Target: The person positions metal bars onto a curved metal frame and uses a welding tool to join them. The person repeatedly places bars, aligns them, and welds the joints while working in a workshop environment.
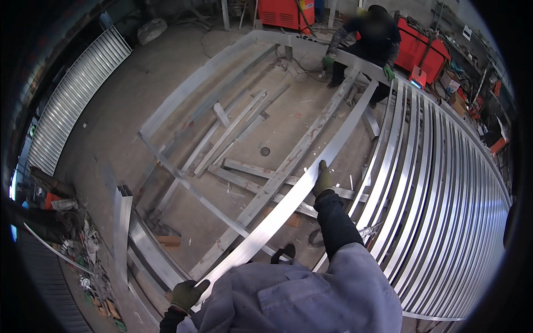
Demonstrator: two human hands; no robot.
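A long, shiny metal bar (288, 208) runs slantwise from beside my body to the far side of a large metal frame. My left hand (186, 294), in a green glove, grips it by the near end, thumb on top. Farther along, my right hand (322, 180), also gloved, is closed on the bar's right edge; its fingers are partly hidden beneath. Right of the bar lies a row of parallel metal slats (425, 194) fixed in the frame. A co-worker (372, 33) in dark clothes and green gloves bends over the frame's far rail (311, 44), near the bar's other end.
Several loose metal profiles (239, 133) lie on the concrete floor (166, 61) inside the frame. Upright tubes (123, 222) stand at the left, near a scrap pile (91, 266). A finished slatted panel (78, 94) lies far left. Red machines (283, 12) stand at the back.
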